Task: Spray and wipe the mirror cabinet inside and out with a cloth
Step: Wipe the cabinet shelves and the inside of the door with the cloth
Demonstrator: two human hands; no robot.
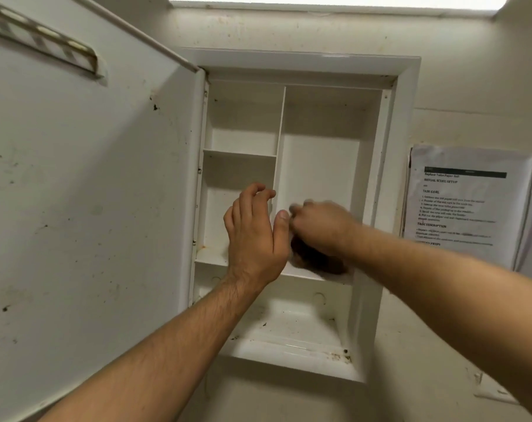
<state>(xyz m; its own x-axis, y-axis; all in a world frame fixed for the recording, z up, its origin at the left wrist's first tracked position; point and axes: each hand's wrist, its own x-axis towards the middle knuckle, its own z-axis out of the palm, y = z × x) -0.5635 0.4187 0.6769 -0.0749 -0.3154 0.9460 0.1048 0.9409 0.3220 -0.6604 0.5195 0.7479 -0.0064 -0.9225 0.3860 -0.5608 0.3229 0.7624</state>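
The white mirror cabinet (pixel 304 65) is set into the wall, and its door (pixel 85 184) is swung open to the left, showing its spotted inner face. Inside, a vertical divider (pixel 280 129) splits the upper part and a small shelf (pixel 239 153) crosses the left side. My right hand (pixel 322 226) grips a dark brown cloth (pixel 316 258) on the middle shelf of the right compartment; it looks blurred. My left hand (pixel 255 236) is raised in front of the divider, fingers loosely curved, holding nothing.
The bottom compartment (pixel 289 330) shows rust specks and grime along its front lip. Printed instruction sheets (pixel 465 202) are pinned to the wall right of the cabinet. A bright light fixture (pixel 334 1) runs above.
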